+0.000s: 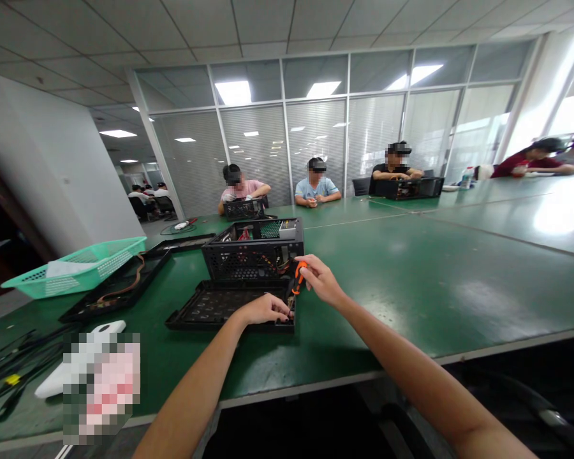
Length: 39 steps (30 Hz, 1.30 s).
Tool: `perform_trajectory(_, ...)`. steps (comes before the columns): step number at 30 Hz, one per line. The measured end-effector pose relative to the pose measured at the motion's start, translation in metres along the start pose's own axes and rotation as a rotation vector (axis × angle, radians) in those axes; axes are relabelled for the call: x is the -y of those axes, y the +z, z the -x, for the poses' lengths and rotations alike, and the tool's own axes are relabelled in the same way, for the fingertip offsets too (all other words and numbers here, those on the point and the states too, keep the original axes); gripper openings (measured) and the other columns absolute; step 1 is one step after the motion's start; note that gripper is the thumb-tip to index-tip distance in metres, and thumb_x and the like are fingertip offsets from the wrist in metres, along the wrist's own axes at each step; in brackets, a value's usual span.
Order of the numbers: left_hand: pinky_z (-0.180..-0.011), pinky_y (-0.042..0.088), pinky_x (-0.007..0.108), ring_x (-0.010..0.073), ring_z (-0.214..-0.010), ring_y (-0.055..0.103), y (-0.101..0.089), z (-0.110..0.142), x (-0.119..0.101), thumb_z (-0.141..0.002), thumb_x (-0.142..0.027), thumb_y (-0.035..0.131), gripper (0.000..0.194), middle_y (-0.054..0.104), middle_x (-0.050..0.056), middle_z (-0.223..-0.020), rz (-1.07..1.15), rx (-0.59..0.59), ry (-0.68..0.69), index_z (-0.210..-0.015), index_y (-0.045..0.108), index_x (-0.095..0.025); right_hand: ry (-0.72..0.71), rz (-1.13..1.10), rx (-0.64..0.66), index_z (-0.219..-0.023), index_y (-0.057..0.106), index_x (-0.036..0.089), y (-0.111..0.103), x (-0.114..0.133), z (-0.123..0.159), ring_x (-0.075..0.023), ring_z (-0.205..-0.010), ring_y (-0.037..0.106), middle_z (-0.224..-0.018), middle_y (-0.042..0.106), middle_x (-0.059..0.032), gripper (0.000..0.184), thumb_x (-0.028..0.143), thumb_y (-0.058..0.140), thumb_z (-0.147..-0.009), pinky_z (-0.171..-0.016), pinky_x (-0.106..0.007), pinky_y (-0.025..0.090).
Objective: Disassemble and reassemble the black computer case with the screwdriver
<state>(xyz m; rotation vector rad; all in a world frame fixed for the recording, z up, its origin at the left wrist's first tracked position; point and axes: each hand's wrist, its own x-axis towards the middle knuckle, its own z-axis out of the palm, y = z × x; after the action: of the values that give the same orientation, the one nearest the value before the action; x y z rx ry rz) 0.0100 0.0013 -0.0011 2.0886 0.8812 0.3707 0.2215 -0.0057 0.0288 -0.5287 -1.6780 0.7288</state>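
My right hand [319,278] is closed around the orange and black handle of a screwdriver [298,278], which points down at the right end of a black computer front panel [210,305]. At that same end, the fingers of my left hand [266,309] are pinched together by the screwdriver's tip. Whatever lies between them is too small to make out. The panel lies flat with its inner side up. Right behind it stands an open black computer case [249,258], with cables and a power supply [289,229] showing inside.
On the left are a green plastic basket [33,285], a black case panel [119,290] with a cable on it, black cables [19,366] and a white device [110,328]. Several people sit across the green table [411,274], some with computer cases [409,187].
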Motion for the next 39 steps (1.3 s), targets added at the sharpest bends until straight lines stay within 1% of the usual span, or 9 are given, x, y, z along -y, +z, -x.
perform_trajectory(2, -0.072, 0.044, 0.024, 0.0146, -0.078, 0.060, 0.0003, -0.0001, 0.0003, -0.067, -0.035, 0.070, 0.032, 0.069, 0.007, -0.089, 0.009, -0.006, -0.006, -0.090, 0.070, -0.012, 0.032, -0.060, 0.032, -0.117, 0.048, 0.023, 0.0023, -0.0014, 0.0000, -0.0028, -0.046, 0.042, -0.093, 0.051, -0.0016, 0.034, 0.039, 0.044, -0.088, -0.040, -0.019, 0.037)
perform_trajectory(5, -0.072, 0.045, 0.024, 0.0145, -0.077, 0.060, 0.0002, 0.0003, 0.0002, -0.067, -0.034, 0.070, 0.032, 0.069, 0.007, -0.088, 0.024, 0.004, 0.003, -0.090, 0.070, -0.012, 0.056, -0.160, 0.021, -0.116, 0.044, 0.022, 0.0040, -0.0044, -0.0010, -0.0023, -0.043, 0.040, -0.095, 0.056, -0.0024, 0.035, 0.041, 0.046, -0.087, -0.038, -0.019, 0.037)
perform_trajectory(11, -0.072, 0.045, 0.024, 0.0141, -0.076, 0.060, 0.0002, 0.0007, -0.0001, -0.067, -0.033, 0.070, 0.031, 0.069, 0.007, -0.088, 0.036, 0.004, 0.014, -0.089, 0.070, -0.012, 0.101, -0.163, -0.027, -0.095, 0.047, 0.019, 0.0023, -0.0026, -0.0016, -0.0030, -0.039, 0.039, -0.064, 0.054, 0.0055, 0.032, 0.039, 0.062, -0.077, -0.035, -0.015, 0.031)
perform_trajectory(18, -0.072, 0.044, 0.023, 0.0138, -0.077, 0.059, -0.0007, 0.0001, -0.0001, -0.067, -0.034, 0.070, 0.033, 0.069, 0.006, -0.088, 0.018, 0.035, -0.031, -0.092, 0.070, -0.012, 0.081, -0.184, 0.035, -0.109, 0.046, 0.020, 0.0042, -0.0002, -0.0012, -0.0031, -0.041, 0.041, -0.083, 0.059, -0.0006, 0.035, 0.042, 0.051, -0.083, -0.037, -0.019, 0.037)
perform_trajectory(23, -0.074, 0.045, 0.024, 0.0148, -0.079, 0.060, -0.0003, -0.0007, 0.0012, -0.065, -0.032, 0.071, 0.033, 0.069, 0.006, -0.089, 0.048, 0.021, -0.024, -0.091, 0.070, -0.012, 0.098, -0.134, -0.049, -0.093, 0.045, 0.020, 0.0034, -0.0007, -0.0001, -0.0028, -0.037, 0.037, -0.059, 0.048, 0.0080, 0.031, 0.038, 0.063, -0.076, -0.033, -0.015, 0.028)
perform_trajectory(28, -0.075, 0.045, 0.025, 0.0157, -0.080, 0.061, 0.0008, -0.0011, 0.0001, -0.063, -0.031, 0.072, 0.033, 0.070, 0.008, -0.090, 0.084, 0.014, -0.013, -0.089, 0.070, -0.011, 0.106, -0.106, 0.030, -0.112, 0.046, 0.021, 0.0024, -0.0007, 0.0002, -0.0034, -0.041, 0.044, -0.081, 0.057, 0.0008, 0.037, 0.041, 0.053, -0.082, -0.036, -0.018, 0.036)
perform_trajectory(30, -0.075, 0.045, 0.026, 0.0158, -0.080, 0.061, 0.0009, -0.0010, -0.0001, -0.063, -0.031, 0.072, 0.033, 0.070, 0.008, -0.090, 0.087, 0.009, -0.021, -0.089, 0.070, -0.011, 0.106, -0.091, 0.047, -0.116, 0.045, 0.021, 0.0020, -0.0010, 0.0000, -0.0034, -0.041, 0.044, -0.082, 0.057, 0.0004, 0.039, 0.041, 0.051, -0.083, -0.036, -0.018, 0.036)
perform_trajectory(35, -0.074, 0.045, 0.026, 0.0151, -0.078, 0.060, 0.0007, -0.0010, 0.0003, -0.063, -0.033, 0.073, 0.034, 0.070, 0.008, -0.088, 0.070, 0.004, -0.040, -0.089, 0.070, -0.012, 0.100, -0.104, -0.036, -0.099, 0.047, 0.020, 0.0017, -0.0032, 0.0008, -0.0024, -0.038, 0.037, -0.060, 0.048, 0.0078, 0.033, 0.037, 0.063, -0.076, -0.035, -0.015, 0.028)
perform_trajectory(39, -0.074, 0.045, 0.026, 0.0151, -0.078, 0.060, 0.0011, -0.0006, -0.0011, -0.063, -0.033, 0.073, 0.034, 0.070, 0.008, -0.089, 0.081, 0.000, -0.028, -0.089, 0.070, -0.011, 0.108, -0.135, 0.010, -0.105, 0.046, 0.021, 0.0026, -0.0018, 0.0017, -0.0029, -0.040, 0.041, -0.075, 0.056, 0.0030, 0.034, 0.041, 0.057, -0.080, -0.036, -0.017, 0.035)
